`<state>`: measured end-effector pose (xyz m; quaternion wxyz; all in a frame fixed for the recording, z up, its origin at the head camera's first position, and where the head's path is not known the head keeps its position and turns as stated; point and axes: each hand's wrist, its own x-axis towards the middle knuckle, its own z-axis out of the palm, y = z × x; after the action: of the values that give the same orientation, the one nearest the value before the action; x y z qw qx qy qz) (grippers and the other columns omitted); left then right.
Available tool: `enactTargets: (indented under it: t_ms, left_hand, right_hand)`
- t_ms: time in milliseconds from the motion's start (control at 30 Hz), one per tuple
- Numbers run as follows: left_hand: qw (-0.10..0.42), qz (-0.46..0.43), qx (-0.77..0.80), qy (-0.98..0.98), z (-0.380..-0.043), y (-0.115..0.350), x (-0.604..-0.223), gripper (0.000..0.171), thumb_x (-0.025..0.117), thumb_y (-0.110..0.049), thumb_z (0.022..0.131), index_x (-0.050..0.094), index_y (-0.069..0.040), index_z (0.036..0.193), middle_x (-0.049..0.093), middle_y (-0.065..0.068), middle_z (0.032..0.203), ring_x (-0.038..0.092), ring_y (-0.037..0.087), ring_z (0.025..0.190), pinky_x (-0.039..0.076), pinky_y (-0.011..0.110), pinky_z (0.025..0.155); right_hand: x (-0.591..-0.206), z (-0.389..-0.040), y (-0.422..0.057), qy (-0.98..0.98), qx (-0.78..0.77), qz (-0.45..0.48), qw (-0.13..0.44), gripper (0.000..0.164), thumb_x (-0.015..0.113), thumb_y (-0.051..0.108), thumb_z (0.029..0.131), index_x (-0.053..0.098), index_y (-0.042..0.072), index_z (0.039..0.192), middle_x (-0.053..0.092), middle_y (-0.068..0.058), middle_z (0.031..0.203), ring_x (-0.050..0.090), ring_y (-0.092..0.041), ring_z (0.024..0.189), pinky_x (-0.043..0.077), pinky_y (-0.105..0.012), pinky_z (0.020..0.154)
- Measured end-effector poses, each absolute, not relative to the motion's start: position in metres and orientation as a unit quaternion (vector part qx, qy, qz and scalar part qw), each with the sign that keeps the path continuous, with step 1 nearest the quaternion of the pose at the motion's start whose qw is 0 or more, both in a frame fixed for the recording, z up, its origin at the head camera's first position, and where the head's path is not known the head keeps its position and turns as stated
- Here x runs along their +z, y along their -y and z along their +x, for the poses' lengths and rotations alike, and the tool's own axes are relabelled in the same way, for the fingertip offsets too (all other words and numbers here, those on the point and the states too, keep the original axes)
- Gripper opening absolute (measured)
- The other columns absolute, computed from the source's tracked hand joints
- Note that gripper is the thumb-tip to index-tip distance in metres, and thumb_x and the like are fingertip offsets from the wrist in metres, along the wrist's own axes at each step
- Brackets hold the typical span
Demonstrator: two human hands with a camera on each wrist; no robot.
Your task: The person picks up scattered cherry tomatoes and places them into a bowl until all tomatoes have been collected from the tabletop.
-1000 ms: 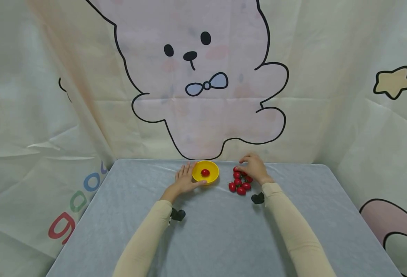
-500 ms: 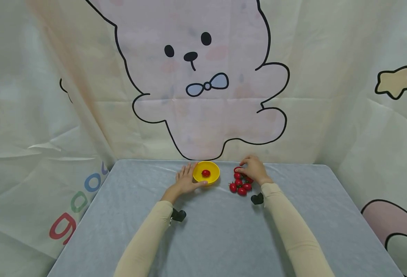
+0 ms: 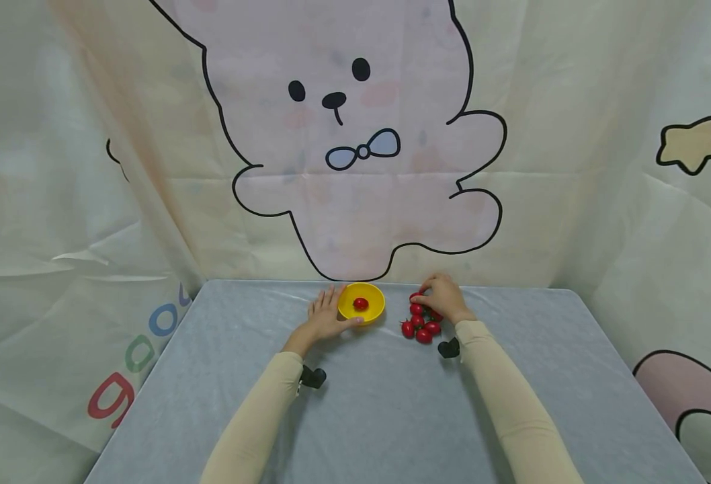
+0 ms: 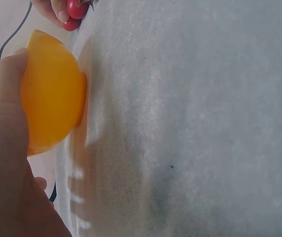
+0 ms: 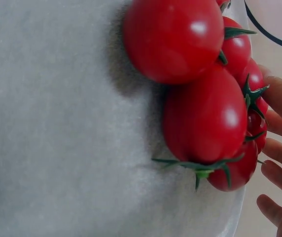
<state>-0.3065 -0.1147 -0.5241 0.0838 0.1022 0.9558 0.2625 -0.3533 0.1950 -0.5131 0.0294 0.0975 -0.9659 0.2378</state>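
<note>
A yellow bowl stands near the table's back edge with one cherry tomato in it. My left hand rests against the bowl's left side, fingers straight and spread, thumb along the near rim. To the bowl's right lies a bunch of several red cherry tomatoes with green stems. At the bunch's far end, my right hand pinches a cherry tomato with thumb and fingertips. Its other fingers are loosely bent, and the hand partly covers the bunch. In the left wrist view the bowl hides its contents.
A pale blue-grey cloth covers the table. A cream curtain with a cartoon bear hangs right behind the back edge. More printed fabric hangs at both sides. A dark cable runs beyond the table edge in the wrist views.
Both hands, the bowl and the bunch stay nearly in place. The right fingers shift slightly over the far tomato. The head view drifts a little.
</note>
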Motion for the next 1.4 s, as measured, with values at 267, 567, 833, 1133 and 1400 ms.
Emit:
enactTargets:
  t_ms: [267,567,833,1133,1400]
  left_hand:
    - [0.084,0.101,0.262,-0.956,-0.306,0.115,-0.524,0.102,0.059,-0.071,0.084,0.01,-0.024,0.16,0.007,0.014,0.168,0.006,0.043,0.154,0.008,0.068,0.12]
    - [0.09,0.096,0.259,-0.957,-0.306,0.115,-0.523,0.101,0.058,-0.071,0.085,0.008,-0.026,0.16,0.005,0.013,0.169,0.005,0.043,0.155,0.006,0.066,0.122]
    - [0.083,0.099,0.26,-0.957,-0.306,0.114,-0.524,0.101,0.059,-0.071,0.085,0.01,-0.025,0.16,0.007,0.014,0.168,0.006,0.043,0.154,0.007,0.067,0.121]
    - [0.084,0.103,0.266,-0.955,-0.306,0.115,-0.522,0.099,0.059,-0.069,0.086,0.011,-0.024,0.16,0.007,0.014,0.168,0.005,0.044,0.154,0.006,0.067,0.121]
    - [0.09,0.103,0.263,-0.955,-0.305,0.115,-0.519,0.099,0.059,-0.069,0.086,0.01,-0.024,0.16,0.006,0.014,0.168,0.003,0.043,0.155,0.006,0.067,0.121]
  right_hand:
    - [-0.513,-0.354,-0.195,0.966,0.239,0.095,0.024,0.038,0.078,0.039,0.084,0.077,0.004,0.099,0.067,-0.015,0.113,0.055,-0.032,0.109,0.047,-0.049,0.101]
    - [-0.513,-0.356,-0.196,0.966,0.234,0.102,0.027,0.038,0.08,0.037,0.083,0.076,0.003,0.1,0.067,-0.015,0.112,0.057,-0.033,0.107,0.047,-0.05,0.1]
    - [-0.516,-0.358,-0.196,0.969,0.227,0.098,0.019,0.04,0.078,0.038,0.084,0.076,0.003,0.102,0.067,-0.016,0.113,0.057,-0.033,0.108,0.047,-0.05,0.101]
    - [-0.513,-0.36,-0.197,0.963,0.251,0.102,0.017,0.038,0.079,0.035,0.084,0.075,0.002,0.101,0.065,-0.016,0.113,0.056,-0.032,0.108,0.048,-0.049,0.1]
    - [-0.495,-0.36,-0.198,0.961,0.248,0.114,0.035,0.033,0.078,0.033,0.085,0.075,0.004,0.099,0.066,-0.016,0.115,0.057,-0.034,0.11,0.046,-0.051,0.101]
